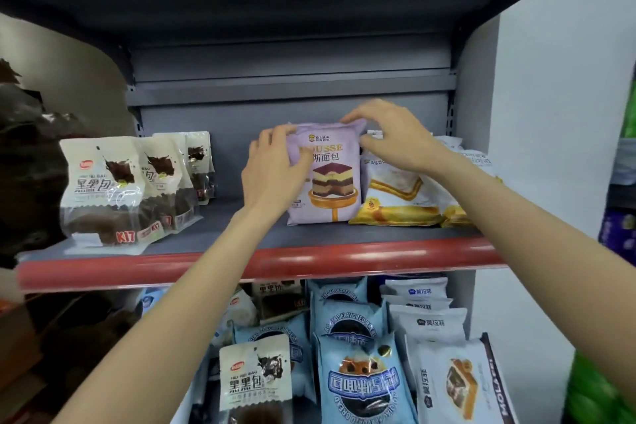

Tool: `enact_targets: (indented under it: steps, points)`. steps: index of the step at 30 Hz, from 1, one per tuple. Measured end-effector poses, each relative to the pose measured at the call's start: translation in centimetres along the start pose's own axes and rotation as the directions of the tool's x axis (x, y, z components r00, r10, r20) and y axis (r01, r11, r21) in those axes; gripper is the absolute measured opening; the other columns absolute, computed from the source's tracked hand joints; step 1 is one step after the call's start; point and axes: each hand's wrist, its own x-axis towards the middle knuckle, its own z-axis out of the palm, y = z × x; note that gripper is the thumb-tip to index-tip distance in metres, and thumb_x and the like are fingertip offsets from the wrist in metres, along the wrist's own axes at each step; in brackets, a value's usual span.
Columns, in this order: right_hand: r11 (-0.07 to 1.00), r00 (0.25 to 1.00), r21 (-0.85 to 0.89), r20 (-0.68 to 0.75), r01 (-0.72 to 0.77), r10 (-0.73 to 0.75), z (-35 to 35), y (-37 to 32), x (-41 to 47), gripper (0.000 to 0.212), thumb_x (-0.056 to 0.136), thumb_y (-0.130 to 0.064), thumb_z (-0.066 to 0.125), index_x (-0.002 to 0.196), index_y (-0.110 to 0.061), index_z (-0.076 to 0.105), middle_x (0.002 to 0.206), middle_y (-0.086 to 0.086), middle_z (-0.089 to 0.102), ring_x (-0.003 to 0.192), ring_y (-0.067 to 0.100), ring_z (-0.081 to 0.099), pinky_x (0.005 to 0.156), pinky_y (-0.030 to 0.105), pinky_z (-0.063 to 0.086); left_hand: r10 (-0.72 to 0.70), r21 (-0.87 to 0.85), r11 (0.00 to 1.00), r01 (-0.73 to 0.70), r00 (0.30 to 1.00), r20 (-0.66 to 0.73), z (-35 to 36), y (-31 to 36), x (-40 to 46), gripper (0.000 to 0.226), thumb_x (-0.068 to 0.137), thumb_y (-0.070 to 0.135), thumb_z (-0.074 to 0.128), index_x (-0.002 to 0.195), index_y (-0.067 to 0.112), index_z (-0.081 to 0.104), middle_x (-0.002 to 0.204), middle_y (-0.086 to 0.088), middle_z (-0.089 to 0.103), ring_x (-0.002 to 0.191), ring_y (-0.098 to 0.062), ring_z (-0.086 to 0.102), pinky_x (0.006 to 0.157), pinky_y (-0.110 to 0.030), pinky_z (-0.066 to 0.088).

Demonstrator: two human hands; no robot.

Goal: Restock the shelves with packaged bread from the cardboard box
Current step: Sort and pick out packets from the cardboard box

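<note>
A purple mousse bread packet [332,196] stands upright in the middle of the grey upper shelf [220,234]. My left hand [275,172] grips its left edge, thumb across the front. My right hand [389,134] holds its top right corner, fingers curled over the top. Right of it, white-and-yellow bread packets [395,196] lean in a row. The cardboard box is not in view.
Three dark chocolate bread bags [103,189] stand at the shelf's left. A red rail [275,263] edges the shelf front. Below lie blue cookie bread packets [364,385], white packets [430,323] and a black bread bag [256,379]. A white wall is on the right.
</note>
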Motion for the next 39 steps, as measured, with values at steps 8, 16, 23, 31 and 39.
enact_targets:
  steps: [8,16,23,31,39]
  points:
    - [0.994,0.885,-0.093,-0.465,-0.063,0.013,-1.8,-6.4,-14.2,0.018,0.089,-0.024,0.052,0.093,-0.017,0.068,0.069,-0.005,0.068,0.057,0.011,0.059,0.056,0.031,0.050,0.213,-0.508,0.802,-0.314,0.945,-0.248,-3.5,3.1,-11.8,0.019,0.095,0.024,0.046,0.088,0.024,0.064,0.062,0.013,0.063,0.057,-0.001,0.059,0.058,-0.025,0.044]
    - [0.945,0.958,-0.279,-0.271,-0.170,0.093,-2.0,-10.6,-33.4,0.023,0.092,-0.021,0.050,0.092,-0.011,0.071,0.081,0.001,0.070,0.074,0.022,0.066,0.062,0.034,0.053,0.345,-0.389,0.891,-0.234,0.906,0.245,-1.3,3.8,-26.3,0.019,0.091,0.033,0.048,0.095,0.028,0.066,0.069,0.019,0.060,0.060,-0.001,0.055,0.056,-0.024,0.045]
    - [0.887,0.846,-0.297,0.303,-0.354,0.439,-3.6,-11.0,-49.5,0.028,0.091,-0.030,0.047,0.107,-0.017,0.067,0.096,0.001,0.067,0.088,0.025,0.063,0.071,0.031,0.047,0.263,-0.322,0.947,-0.002,0.581,0.770,1.7,6.3,-37.8,0.022,0.092,0.029,0.055,0.111,0.034,0.065,0.108,0.018,0.067,0.098,-0.001,0.061,0.089,-0.027,0.049]
    - [0.610,0.212,-0.458,0.661,-0.646,0.720,-9.0,-3.3,-62.9,0.027,0.092,-0.033,0.050,0.118,-0.031,0.059,0.107,-0.004,0.067,0.095,0.016,0.061,0.074,0.028,0.046,0.369,-0.412,0.903,0.120,0.274,0.888,8.2,15.0,-46.0,0.025,0.095,0.026,0.052,0.119,0.030,0.061,0.117,0.016,0.063,0.103,-0.001,0.057,0.084,-0.021,0.044]
    - [0.596,0.158,-0.487,0.675,-0.639,0.721,-9.4,9.9,-74.3,0.038,0.089,-0.027,0.056,0.125,-0.015,0.056,0.122,0.009,0.058,0.109,0.030,0.056,0.082,0.035,0.046,0.129,-0.123,0.991,-0.043,0.206,0.970,20.1,25.0,-53.5,0.036,0.092,0.029,0.051,0.127,0.024,0.055,0.122,-0.001,0.063,0.108,-0.022,0.059,0.086,-0.036,0.050]
